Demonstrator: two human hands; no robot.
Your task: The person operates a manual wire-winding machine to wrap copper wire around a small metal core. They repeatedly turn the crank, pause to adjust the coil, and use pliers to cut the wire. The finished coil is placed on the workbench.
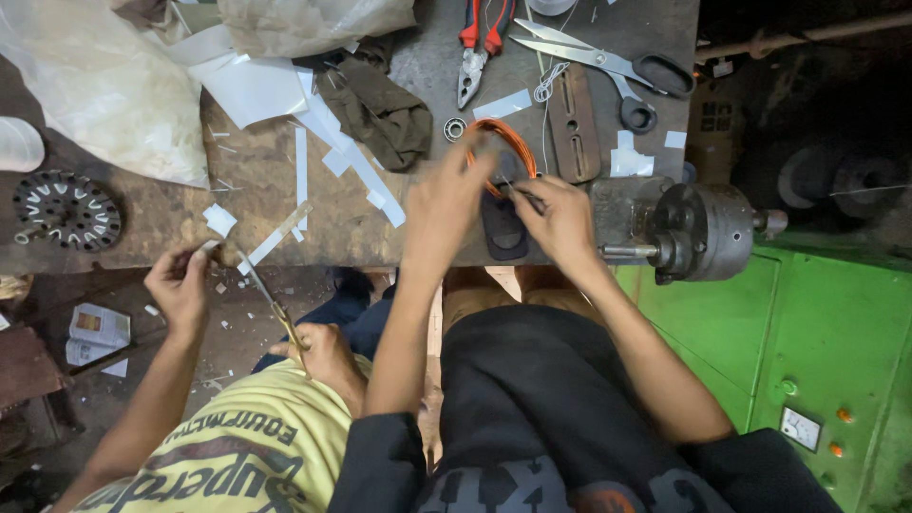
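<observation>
Copper wire coil point(508, 142) sits pinched between both hands' grips.

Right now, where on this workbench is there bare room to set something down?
The barest patch is the brown bench top between the round slotted metal part and the white paper strips. A smaller grey gap lies between the dark cloth and the pliers. It is crowded around the left hand, right hand, copper wire coil and scissors.
</observation>
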